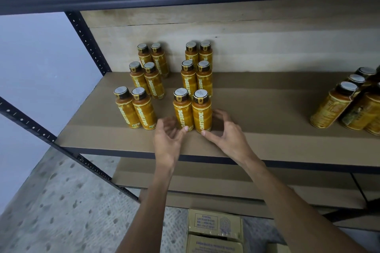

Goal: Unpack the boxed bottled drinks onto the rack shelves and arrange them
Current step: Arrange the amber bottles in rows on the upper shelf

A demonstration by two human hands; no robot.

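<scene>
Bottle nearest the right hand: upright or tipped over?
Upright: the bottle stands on its base on the shelf, cap on top, beside its neighbour.

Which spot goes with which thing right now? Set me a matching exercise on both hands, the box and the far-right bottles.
Things:
1. left hand
2. right hand
3. cardboard box
4. far-right bottles

Places:
A. on the floor below the rack
B. on the shelf, cut off by the picture's right edge
C. beside the right bottle of the front bottle pair
D. beside that pair's left bottle

Pairs: 1-D; 2-C; 3-A; 4-B
</scene>
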